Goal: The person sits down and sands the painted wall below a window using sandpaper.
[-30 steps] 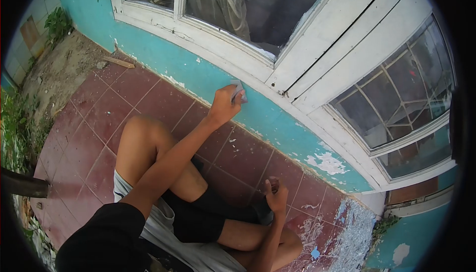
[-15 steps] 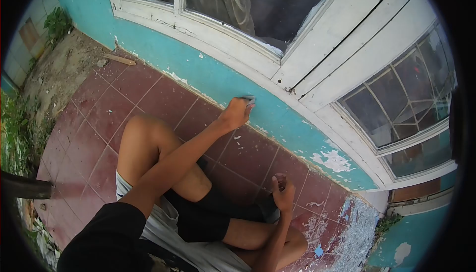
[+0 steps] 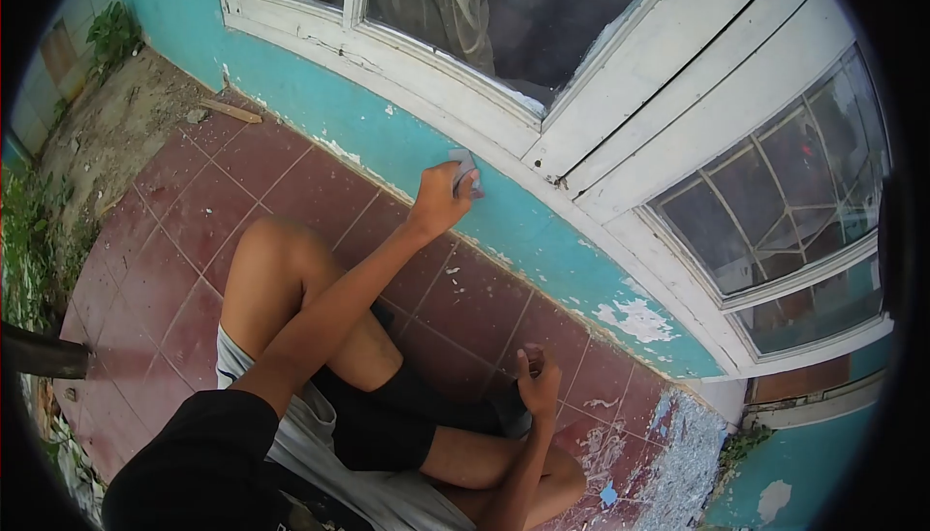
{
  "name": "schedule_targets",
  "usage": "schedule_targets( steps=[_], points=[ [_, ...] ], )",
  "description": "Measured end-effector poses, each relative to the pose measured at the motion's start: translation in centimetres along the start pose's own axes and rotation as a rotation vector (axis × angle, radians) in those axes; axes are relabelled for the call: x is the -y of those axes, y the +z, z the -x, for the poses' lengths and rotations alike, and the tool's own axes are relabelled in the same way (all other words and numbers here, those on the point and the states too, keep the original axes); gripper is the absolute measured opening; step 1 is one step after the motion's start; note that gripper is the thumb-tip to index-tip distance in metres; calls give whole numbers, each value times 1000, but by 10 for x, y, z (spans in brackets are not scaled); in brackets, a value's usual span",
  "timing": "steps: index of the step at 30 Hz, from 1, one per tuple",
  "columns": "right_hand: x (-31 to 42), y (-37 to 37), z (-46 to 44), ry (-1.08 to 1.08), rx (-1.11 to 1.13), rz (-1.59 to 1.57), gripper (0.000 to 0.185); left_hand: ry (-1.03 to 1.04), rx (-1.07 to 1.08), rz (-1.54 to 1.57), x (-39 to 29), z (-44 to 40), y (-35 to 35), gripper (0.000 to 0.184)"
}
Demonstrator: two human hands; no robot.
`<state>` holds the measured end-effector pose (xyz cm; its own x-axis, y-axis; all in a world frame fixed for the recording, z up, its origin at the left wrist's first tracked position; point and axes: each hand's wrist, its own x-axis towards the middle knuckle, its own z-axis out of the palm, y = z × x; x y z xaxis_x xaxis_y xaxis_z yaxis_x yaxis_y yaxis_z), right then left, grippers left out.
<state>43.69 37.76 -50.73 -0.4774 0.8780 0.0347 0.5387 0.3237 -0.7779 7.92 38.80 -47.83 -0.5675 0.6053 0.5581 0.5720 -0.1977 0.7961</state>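
Since the frame half a second ago, the left hand [image 3: 444, 200] and its thin grey piece [image 3: 465, 157] have been shifted up along the turquoise wall [image 3: 378, 132], closer to the window frame, and more of the piece's flat face is shown. Nearest, the right forearm is lowered over a folded leg [image 3: 475, 455], perhaps so that the arm is propped; the right hand [image 3: 540, 386] is held beside the lower leg, its fingers curled, and whether anything is enclosed in them cannot be told. The left arm is carried past the raised knee [image 3: 271, 245], seemingly because the wall is reached only beyond the legs. By the left hand, the grey piece is pinched between thumb and fingers and apparently laid against the paint, probably gripped this way so that its face is kept flat to the surface. Below, red floor tiles [image 3: 475, 303] are dotted with pale flecks; to the right, the wall is marked by a bare whitish patch [image 3: 639, 322]. Farther up, the paint is bordered by the white window frame [image 3: 455, 100], behind whose glass draped sheeting [image 3: 465, 13] is seen.
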Motion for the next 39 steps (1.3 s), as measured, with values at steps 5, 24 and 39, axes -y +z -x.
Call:
schedule_targets(
  steps=[5,24,39],
  points=[
    [12,0,3,29,-17,-26,21,51,211,-129,36,21,15,15],
    [-1,0,7,-18,-24,-49,19,61,153,-168,20,24,9,16],
    [9,1,1,-81,-69,-25,23,232,222,-215,22,15,18,15]
  ],
)
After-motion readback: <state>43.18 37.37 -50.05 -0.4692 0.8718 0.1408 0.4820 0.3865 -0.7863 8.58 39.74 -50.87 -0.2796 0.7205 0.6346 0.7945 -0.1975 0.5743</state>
